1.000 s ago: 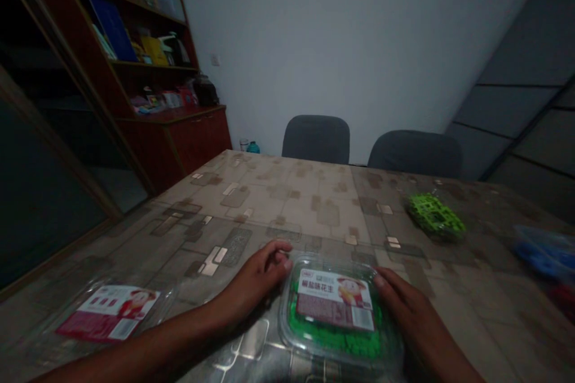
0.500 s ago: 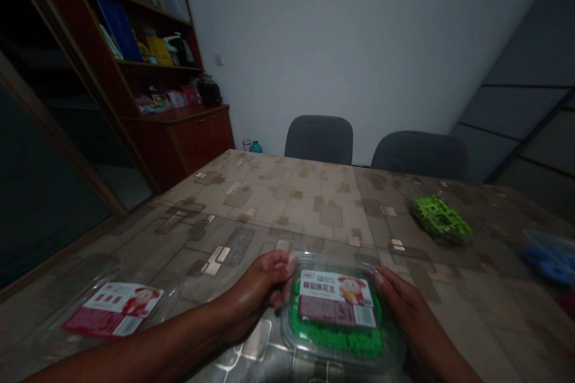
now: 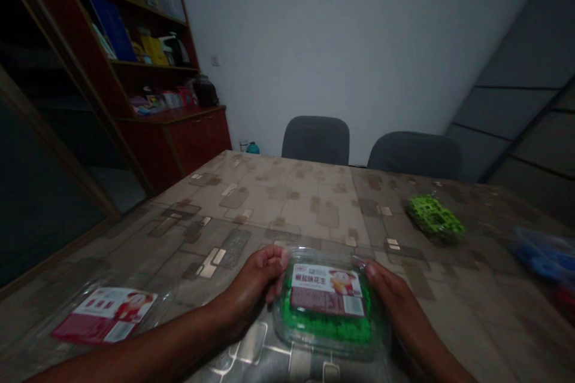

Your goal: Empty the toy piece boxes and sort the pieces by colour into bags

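A clear plastic container [image 3: 323, 335] with a labelled lid and green pieces inside is held between my two hands, low in the middle of the view. My left hand [image 3: 260, 275] grips its left upper corner, thumb on the lid edge and fingers curled below. On the opposite side, my right hand [image 3: 389, 287] closes on the right upper corner, with the thumb at the rim; its other fingers are mostly hidden. To the left, partly behind my left forearm, lies a clear plastic lid [image 3: 105, 314] with a similar red and white label.
Bright green plastic pieces in clear wrapping [image 3: 435, 218] lie on the patterned table [image 3: 287, 203] at the right. A clear box with blue pieces [image 3: 545, 257] is at the far right edge. Two grey chairs [image 3: 315, 140] stand behind the table, and a red-brown cabinet [image 3: 197, 137] at the left.
The whole view has shifted slightly, so things appear a little further left. Both hands keep their hold on the container, which sits slightly higher in view.
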`<state>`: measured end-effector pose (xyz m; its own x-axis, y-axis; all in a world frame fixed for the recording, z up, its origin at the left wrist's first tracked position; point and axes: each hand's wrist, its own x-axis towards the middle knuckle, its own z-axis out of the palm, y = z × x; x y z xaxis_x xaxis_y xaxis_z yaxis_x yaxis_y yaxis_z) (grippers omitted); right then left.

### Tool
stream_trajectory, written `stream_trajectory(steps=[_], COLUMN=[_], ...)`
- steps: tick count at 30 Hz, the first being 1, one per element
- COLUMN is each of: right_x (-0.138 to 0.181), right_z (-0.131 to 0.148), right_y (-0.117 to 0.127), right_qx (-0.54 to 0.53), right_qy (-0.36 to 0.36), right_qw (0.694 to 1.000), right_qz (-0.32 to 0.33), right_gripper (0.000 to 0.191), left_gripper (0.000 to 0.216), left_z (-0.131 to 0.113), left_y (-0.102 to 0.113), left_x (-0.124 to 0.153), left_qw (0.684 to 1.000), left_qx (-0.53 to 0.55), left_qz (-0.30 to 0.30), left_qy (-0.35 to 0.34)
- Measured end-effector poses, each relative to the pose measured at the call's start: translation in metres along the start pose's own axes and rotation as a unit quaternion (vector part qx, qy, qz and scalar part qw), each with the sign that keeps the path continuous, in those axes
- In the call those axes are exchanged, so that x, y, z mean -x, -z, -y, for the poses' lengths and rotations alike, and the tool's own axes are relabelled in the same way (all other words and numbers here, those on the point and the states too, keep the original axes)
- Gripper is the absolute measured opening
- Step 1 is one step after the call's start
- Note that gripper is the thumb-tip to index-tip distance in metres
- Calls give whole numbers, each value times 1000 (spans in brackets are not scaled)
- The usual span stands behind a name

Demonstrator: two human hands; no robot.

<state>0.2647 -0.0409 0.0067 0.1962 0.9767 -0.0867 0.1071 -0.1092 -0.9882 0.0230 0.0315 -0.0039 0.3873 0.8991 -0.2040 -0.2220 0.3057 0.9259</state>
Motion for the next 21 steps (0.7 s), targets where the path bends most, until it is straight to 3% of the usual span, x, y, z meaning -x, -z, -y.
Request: stream_trajectory(steps=[12, 16, 21], right_x=[1, 5, 20], right_z=[5, 4, 1], right_y=[-4, -4, 0], right_qx=[-160, -152, -71], right_qy=[-83, -66, -37], right_qw=[983, 985, 997], right_qz=[42, 43, -9], right_gripper=[42, 42, 48], left_gripper=[35, 34, 35], left_z=[5, 7, 13], left_y=[6, 5, 6], left_x=[9, 21, 43], left_qw=[998, 999, 998], left_qx=[18, 15, -6], left_qz=[17, 36, 47], left_qy=[53, 24, -40])
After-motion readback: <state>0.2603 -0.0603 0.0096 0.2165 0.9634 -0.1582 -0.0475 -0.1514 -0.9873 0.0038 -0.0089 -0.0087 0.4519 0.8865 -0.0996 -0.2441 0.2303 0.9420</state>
